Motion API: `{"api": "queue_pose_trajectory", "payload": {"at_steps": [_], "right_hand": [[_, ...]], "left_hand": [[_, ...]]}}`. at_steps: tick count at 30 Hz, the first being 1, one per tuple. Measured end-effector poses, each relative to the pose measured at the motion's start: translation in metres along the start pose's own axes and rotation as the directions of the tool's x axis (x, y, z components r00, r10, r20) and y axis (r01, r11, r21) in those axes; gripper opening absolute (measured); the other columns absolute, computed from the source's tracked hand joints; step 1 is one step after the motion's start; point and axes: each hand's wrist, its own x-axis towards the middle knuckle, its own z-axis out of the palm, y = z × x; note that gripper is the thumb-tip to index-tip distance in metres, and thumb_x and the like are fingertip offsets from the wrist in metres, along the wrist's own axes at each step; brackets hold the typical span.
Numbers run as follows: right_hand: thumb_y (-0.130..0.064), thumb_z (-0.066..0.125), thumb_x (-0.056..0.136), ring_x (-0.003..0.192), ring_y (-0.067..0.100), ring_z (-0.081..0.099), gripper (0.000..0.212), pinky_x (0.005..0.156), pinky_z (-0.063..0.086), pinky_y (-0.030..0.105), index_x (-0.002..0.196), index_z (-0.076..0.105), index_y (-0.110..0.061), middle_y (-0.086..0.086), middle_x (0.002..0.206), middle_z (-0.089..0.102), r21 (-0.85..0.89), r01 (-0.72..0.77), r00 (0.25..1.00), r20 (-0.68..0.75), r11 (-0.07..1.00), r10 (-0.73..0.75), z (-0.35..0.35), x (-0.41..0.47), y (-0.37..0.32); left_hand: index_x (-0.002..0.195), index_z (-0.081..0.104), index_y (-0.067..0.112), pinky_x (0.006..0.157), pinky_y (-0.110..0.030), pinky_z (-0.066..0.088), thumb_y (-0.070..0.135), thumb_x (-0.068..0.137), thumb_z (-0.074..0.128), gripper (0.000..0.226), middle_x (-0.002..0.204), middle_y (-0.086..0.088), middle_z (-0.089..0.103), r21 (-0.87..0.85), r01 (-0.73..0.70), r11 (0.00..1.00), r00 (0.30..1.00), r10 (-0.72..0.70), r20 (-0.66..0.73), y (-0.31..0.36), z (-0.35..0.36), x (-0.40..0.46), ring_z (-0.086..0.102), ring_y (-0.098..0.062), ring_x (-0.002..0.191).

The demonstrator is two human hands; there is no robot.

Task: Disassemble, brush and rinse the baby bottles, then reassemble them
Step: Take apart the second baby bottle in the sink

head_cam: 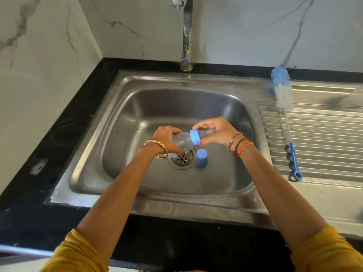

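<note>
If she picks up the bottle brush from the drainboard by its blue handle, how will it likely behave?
The bottle brush has a thin wire-like stem, so it would probably flex and let the bristle head droop or wobble. It looks light for its length. Lying across the drainboard ridges, it seems unlikely to roll, and the looped handle end should give a secure hold.

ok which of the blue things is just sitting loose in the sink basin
The blue cap, beside the drain. The blue ring is on the held bottle; the brush lies on the drainboard.
</note>
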Motion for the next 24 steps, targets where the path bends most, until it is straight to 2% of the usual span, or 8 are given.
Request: {"api": "queue_pose_trajectory", "payload": {"at_steps": [4, 6, 8, 10, 13, 19, 22, 24], "right_hand": [[0.014, 0.070, 0.063, 0.103, 0.013, 0.060, 0.054, 0.085, 0.049, 0.019, 0.103, 0.065, -0.022, -0.003, 0.107, 0.065, -0.052, 0.122, 0.991, 0.064, 0.991, -0.119, -0.003, -0.001, 0.002], [0.004, 0.074, 0.071, 0.106, 0.011, 0.059, 0.061, 0.081, 0.051, 0.016, 0.123, 0.055, -0.023, -0.003, 0.121, 0.056, 0.120, -0.020, 0.991, 0.131, 0.993, 0.005, 0.000, -0.001, 0.005], [-0.012, 0.067, 0.083, 0.092, 0.018, 0.065, 0.053, 0.075, 0.056, 0.024, 0.132, 0.047, -0.016, 0.007, 0.126, 0.050, 0.305, -0.286, 0.953, 0.193, 0.908, 0.235, 0.010, 0.000, 0.005], [-0.023, 0.062, 0.087, 0.079, 0.023, 0.068, 0.032, 0.070, 0.057, 0.026, 0.115, 0.057, -0.008, 0.019, 0.117, 0.060, 0.355, -0.383, 0.924, 0.162, 0.853, 0.347, 0.018, 0.002, 0.004], [-0.016, 0.069, 0.082, 0.077, 0.018, 0.067, 0.015, 0.060, 0.057, 0.022, 0.094, 0.065, -0.009, 0.013, 0.099, 0.064, 0.323, -0.298, 0.952, 0.038, 0.898, 0.303, 0.017, 0.005, 0.004], [-0.011, 0.075, 0.076, 0.095, 0.024, 0.063, 0.037, 0.061, 0.055, 0.021, 0.111, 0.063, -0.005, 0.009, 0.103, 0.060, 0.273, -0.305, 0.933, -0.105, 0.912, 0.343, 0.008, 0.014, 0.006], [-0.012, 0.073, 0.078, 0.096, 0.025, 0.062, 0.035, 0.068, 0.055, 0.027, 0.110, 0.063, -0.004, 0.011, 0.105, 0.060, 0.340, -0.368, 0.908, -0.069, 0.865, 0.414, 0.016, 0.019, 0.008], [-0.015, 0.071, 0.080, 0.094, 0.024, 0.062, 0.032, 0.067, 0.055, 0.027, 0.108, 0.063, -0.004, 0.012, 0.105, 0.060, 0.335, -0.426, 0.889, -0.017, 0.840, 0.457, 0.023, 0.022, 0.011]], "left_hand": [[0.108, 0.067, 0.013, 0.068, -0.023, 0.041, 0.031, 0.057, 0.084, 0.056, 0.101, -0.005, 0.067, 0.026, 0.008, 1.000, 0.999, -0.009, 0.053, -0.001, -0.006, -0.001, 0.056, -0.019, 0.085], [0.108, 0.066, 0.013, 0.070, -0.023, 0.039, 0.031, 0.057, 0.085, 0.058, 0.102, -0.005, 0.064, 0.043, -0.005, 0.999, 1.000, 0.005, 0.016, -0.001, -0.005, -0.002, 0.056, -0.020, 0.089], [0.108, 0.065, 0.014, 0.071, -0.023, 0.039, 0.030, 0.055, 0.085, 0.060, 0.102, -0.004, 0.060, 0.063, -0.025, 0.998, 1.000, 0.026, -0.009, -0.001, -0.001, -0.003, 0.055, -0.020, 0.091], [0.108, 0.064, 0.014, 0.071, -0.023, 0.039, 0.028, 0.054, 0.086, 0.060, 0.102, -0.004, 0.058, 0.059, -0.030, 0.998, 0.999, 0.031, -0.016, -0.002, 0.004, -0.002, 0.055, -0.020, 0.092], [0.109, 0.062, 0.013, 0.073, -0.022, 0.038, 0.028, 0.054, 0.086, 0.062, 0.105, -0.004, 0.057, 0.036, -0.005, 0.999, 1.000, 0.006, -0.025, -0.008, 0.008, -0.002, 0.054, -0.019, 0.092], [0.102, 0.060, 0.012, 0.068, -0.024, 0.038, 0.037, 0.056, 0.084, 0.058, 0.094, 0.001, 0.058, -0.071, 0.140, 0.988, 0.989, -0.144, -0.047, -0.024, 0.011, -0.002, 0.051, -0.015, 0.082], [0.087, 0.055, 0.013, 0.064, -0.025, 0.038, 0.048, 0.057, 0.081, 0.052, 0.084, 0.001, 0.056, -0.103, 0.232, 0.967, 0.971, -0.237, -0.037, -0.027, 0.016, -0.001, 0.053, -0.019, 0.078], [0.094, 0.056, 0.014, 0.067, -0.026, 0.039, 0.052, 0.058, 0.079, 0.057, 0.089, 0.001, 0.056, -0.134, 0.288, 0.948, 0.956, -0.292, -0.014, -0.029, 0.020, 0.002, 0.055, -0.021, 0.085]]}}
